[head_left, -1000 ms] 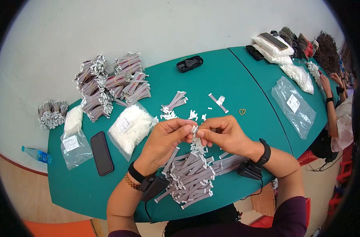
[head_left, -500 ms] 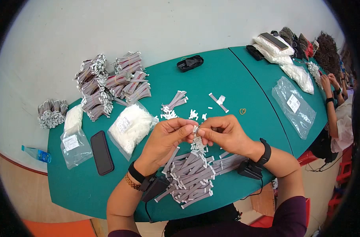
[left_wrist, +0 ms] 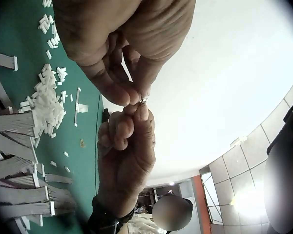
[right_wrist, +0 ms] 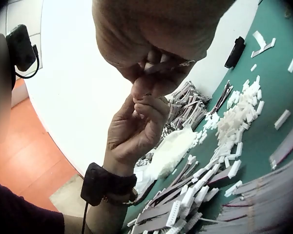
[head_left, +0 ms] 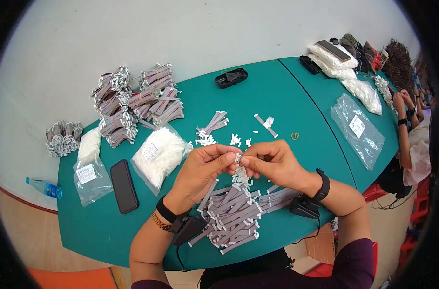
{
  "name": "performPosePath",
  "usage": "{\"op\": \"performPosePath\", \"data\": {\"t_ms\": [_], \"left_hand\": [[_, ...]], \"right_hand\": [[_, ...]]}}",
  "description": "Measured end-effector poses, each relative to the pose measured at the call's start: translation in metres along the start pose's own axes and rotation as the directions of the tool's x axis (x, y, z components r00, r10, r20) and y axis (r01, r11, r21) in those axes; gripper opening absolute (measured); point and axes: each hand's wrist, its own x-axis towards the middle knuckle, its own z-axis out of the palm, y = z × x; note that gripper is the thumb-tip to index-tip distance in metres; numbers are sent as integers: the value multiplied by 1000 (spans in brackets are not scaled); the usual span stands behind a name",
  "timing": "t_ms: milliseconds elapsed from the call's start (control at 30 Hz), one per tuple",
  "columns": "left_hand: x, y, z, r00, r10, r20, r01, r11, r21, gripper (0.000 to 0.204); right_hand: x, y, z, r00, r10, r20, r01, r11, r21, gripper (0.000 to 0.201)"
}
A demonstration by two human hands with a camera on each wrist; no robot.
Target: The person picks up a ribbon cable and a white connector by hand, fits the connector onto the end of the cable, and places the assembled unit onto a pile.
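Over the near middle of the table, both hands meet fingertip to fingertip. My left hand [head_left: 202,168] pinches a small white connector [head_left: 238,157] between thumb and forefinger. Thumb and fingers of my right hand [head_left: 277,166] close on the same spot, and a grey ribbon cable [right_wrist: 161,67] shows under its palm in the right wrist view. Fingertips hide most of the connector. Below the hands lies a heap of grey ribbon cables with white ends [head_left: 231,214]. A pile of loose white connectors [left_wrist: 48,105] sits beside that heap in the left wrist view.
A bag of white connectors [head_left: 156,156] and a phone [head_left: 124,187] lie to the left. Bundled ribbon cables [head_left: 115,108] are stacked by the wall. Toward the back stand a black case [head_left: 231,77] and, further right, an empty plastic bag [head_left: 358,130]. Another person's arm [head_left: 403,130] reaches in at right.
Both hands stay nearly in place, fingertips shifting slightly around the connector. At the far right, the other person's hands have moved a little.
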Motion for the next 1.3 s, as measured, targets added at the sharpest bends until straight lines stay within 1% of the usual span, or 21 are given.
{"op": "performPosePath", "data": {"t_ms": [533, 900, 1167, 1300], "left_hand": [[-1, 2, 1, 1000, -10, 12, 10, 1000, -28, 20], [0, 0, 0, 1000, -14, 23, 15, 998, -55, 19], [-1, -1, 0, 1000, 2, 5, -2, 1000, -8, 18], [0, -1, 0, 1000, 22, -1, -22, 999, 38, 20]], "right_hand": [[-1, -1, 2, 1000, -2, -25, 1, 1000, -12, 16], [-1, 2, 2, 1000, -2, -26, 3, 1000, 13, 15], [-2, -2, 1, 999, 44, -14, -44, 999, 1, 15], [-2, -4, 1, 999, 40, -12, -40, 999, -11, 17]]}}
